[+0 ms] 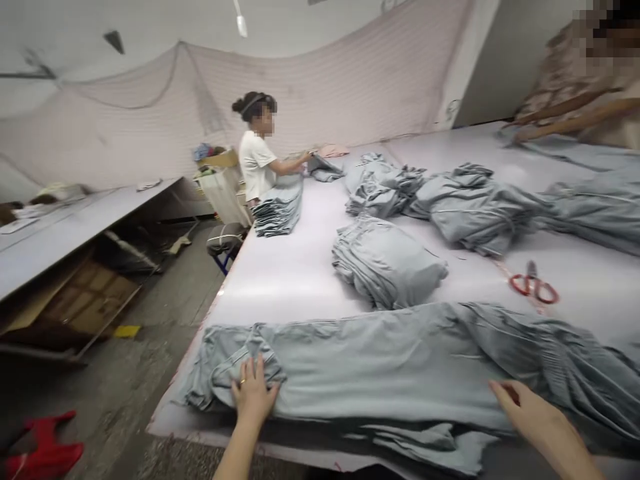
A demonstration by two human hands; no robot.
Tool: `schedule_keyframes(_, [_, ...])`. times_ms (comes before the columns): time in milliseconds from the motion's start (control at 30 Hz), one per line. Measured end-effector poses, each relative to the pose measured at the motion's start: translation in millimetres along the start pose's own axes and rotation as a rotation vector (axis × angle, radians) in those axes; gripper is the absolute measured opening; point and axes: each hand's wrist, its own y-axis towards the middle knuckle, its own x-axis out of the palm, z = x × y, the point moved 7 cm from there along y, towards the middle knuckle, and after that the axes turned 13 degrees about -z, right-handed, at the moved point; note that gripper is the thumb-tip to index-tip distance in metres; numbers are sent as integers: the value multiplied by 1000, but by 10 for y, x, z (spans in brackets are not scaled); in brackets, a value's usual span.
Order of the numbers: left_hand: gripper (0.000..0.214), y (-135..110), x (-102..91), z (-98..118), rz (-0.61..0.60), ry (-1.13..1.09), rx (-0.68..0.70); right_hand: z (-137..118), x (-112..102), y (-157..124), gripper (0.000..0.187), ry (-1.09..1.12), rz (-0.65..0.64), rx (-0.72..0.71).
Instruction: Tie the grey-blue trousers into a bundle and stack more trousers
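1. While the garment (pixel 390 367) is lying lengthwise along the near edge of the surface (pixel 285 273), the left hand (pixel 254 393) is pressing flat on its bunched left end, grip wide, clasping nothing.
2. The right hand (pixel 523 408) is resting open on the cloth toward the right, grip likewise wide.
3. Judging by the creases, smoothing is only beginning; the right part is lying rumpled.
4. Bundles (pixel 385 263) are lying in the middle, near scissors (pixel 534 287); a folded stack (pixel 279 208) is sitting far left beside a co-worker (pixel 256 160).

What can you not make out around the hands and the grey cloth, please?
Head view, right hand: fingers blurred, grip on the grey cloth unclear.
Head view, scissors: blurred, blades unreadable.
Head view, cloth's near edge: hangs below the table, cut off by the frame.
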Motion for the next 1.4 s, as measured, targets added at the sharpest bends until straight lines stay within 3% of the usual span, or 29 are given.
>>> schedule_keyframes(67, [65, 66, 59, 44, -46, -123, -31, -441, 247, 154, 53, -102, -32, -70])
schedule_keyframes(167, [41, 143, 26, -28, -53, -237, 43, -1033, 565, 267, 62, -171, -26, -208])
schedule_keyframes(300, [28, 347, -287, -527, 15, -407, 49, -1490, 1050, 163, 58, -142, -136, -388])
schedule_keyframes(433, [51, 709, -729, -1197, 72, -649, 30, -2010, 1436, -227, 55, -146, -218, -543])
schedule_keyframes(500, [59, 864, -815, -1390, 25, -728, 78, -2411, 1590, -515, 53, -146, -281, -632])
schedule_keyframes(600, [59, 942, -687, -1456, -98, -738, 146, -3031, 1886, -1012, 52, -190, -502, -752])
schedule_keyframes(700, [62, 889, -482, -1382, -114, -661, 154, -3425, 2161, -1449, 54, -279, -683, -838])
schedule_keyframes(800, [37, 868, -444, -1270, -58, -623, 174, -3524, 2319, -1661, 71, -348, -747, -866])
schedule_keyframes(900, [32, 919, -622, -1338, -14, -672, 165, -3480, 2342, -1708, 84, -332, -804, -882])
schedule_keyframes(967, [38, 950, -800, -1571, 30, -708, 91, -3460, 2297, -1707, 85, -303, -842, -898])
schedule_keyframes(1033, [31, 941, -932, -1889, 60, -719, -20, -3468, 2234, -1699, 84, -277, -870, -901])
schedule_keyframes(1100, [18, 894, -944, -2157, 21, -734, -112, -3498, 2183, -1698, 80, -249, -895, -895])
schedule_keyframes(1167, [20, 826, -854, -2282, -72, -797, -137, -3530, 2163, -1707, 76, -231, -916, -882])
schedule_keyframes(1267, [35, 738, -733, -2226, -148, -971, -72, -3565, 2183, -1726, 78, -247, -917, -860])
schedule_keyframes(1400, [51, 712, -854, -1932, -58, -1121, 35, -3653, 2199, -1688, 76, -253, -872, -780])
